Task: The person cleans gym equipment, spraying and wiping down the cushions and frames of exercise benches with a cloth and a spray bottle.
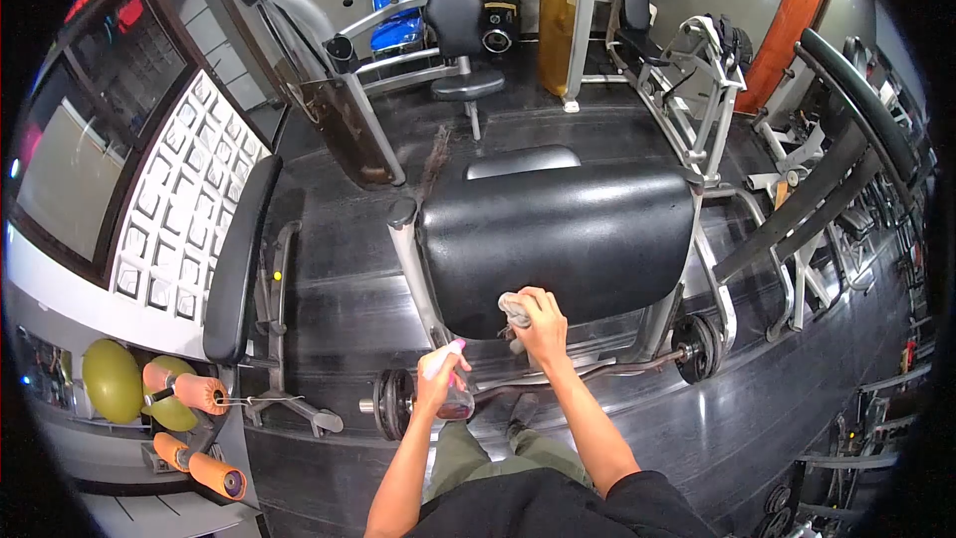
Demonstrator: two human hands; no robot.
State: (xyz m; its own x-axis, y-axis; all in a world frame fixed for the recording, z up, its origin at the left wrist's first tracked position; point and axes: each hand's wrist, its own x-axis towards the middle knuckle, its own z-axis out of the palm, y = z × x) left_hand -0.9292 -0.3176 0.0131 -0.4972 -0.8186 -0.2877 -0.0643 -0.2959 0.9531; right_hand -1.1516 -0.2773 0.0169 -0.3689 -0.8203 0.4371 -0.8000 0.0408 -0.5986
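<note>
- Grey cloth (513,309), bunched, clamped in your right hand (544,333); looks soft, light; pinch its folds.
- Spray bottle (459,403) clamped near its neck by your left hand (433,388); probably slippery if wet.
- Cloth at the black pad's (558,229) near edge; bottle near the barbell (597,372).
- Your right arm reaches farther forward.

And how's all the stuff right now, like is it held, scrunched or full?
Spray bottle: held in the left hand.
Cloth: bunched up in the right hand.
Big black pad: uncovered, shiny.
Barbell: loaded with plates at both ends.
Green balls: round, pumped up.
</note>
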